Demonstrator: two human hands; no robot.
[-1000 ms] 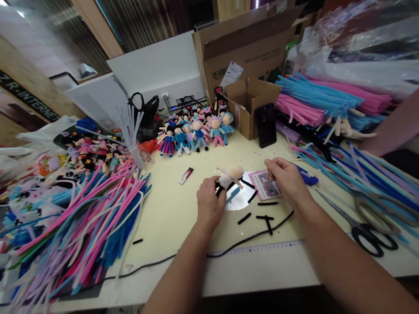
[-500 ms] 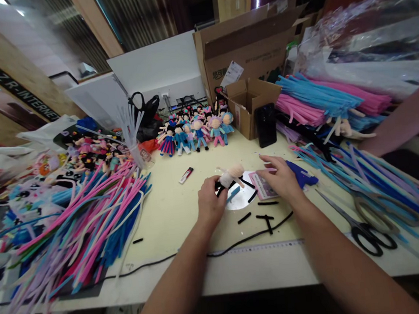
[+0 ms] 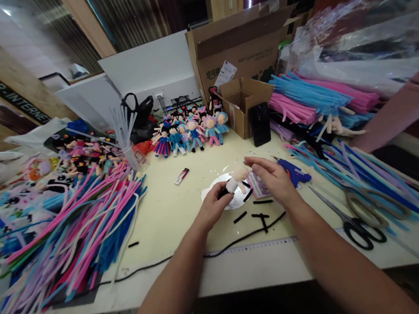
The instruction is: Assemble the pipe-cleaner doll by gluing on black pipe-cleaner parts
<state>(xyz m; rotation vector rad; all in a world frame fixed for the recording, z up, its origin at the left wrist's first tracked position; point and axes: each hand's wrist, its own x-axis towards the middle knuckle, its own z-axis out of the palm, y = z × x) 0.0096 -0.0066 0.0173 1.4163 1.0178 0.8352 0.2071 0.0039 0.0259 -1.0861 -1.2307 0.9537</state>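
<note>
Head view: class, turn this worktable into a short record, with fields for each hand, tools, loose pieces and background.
left hand: holds a small doll with a white body
right hand: raised beside the doll's head; contact unclear
tools: black-handled scissors, lying at the right
loose pieces: short black strips on the table
background: group of dolls, small cardboard box

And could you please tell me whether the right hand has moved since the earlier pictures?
Yes: judged against the black phone, the right hand has moved left, toward the doll in the left hand.
</note>
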